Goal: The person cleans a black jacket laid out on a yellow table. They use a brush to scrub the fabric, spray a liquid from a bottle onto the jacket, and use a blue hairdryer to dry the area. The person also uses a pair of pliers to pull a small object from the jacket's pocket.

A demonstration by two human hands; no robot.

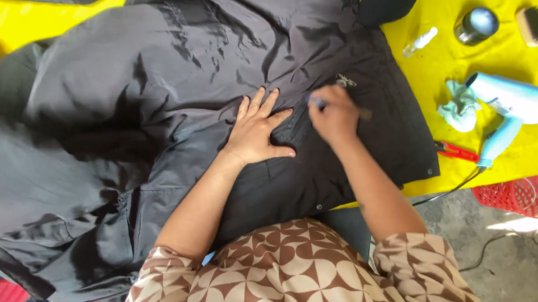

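A large dark grey jacket [161, 88] lies spread over a yellow cloth [473, 76]. My left hand [256, 130] rests flat on the jacket's front, fingers apart, pressing the fabric down. Just to its right, my right hand [335, 114] is closed around a small brush-like tool [317, 102] with a bluish handle, its tip against the fabric beside a small pale emblem [345, 81]. The tool's head is mostly hidden by my fingers.
On the yellow cloth at the right lie a light blue hair dryer [511, 103], a crumpled pale cloth [460, 108], red-handled scissors [456, 151], a small spray bottle [420, 41], a round metal tin [476, 25] and a wooden brush [532, 25]. A red basket [521, 194] sits on the concrete floor.
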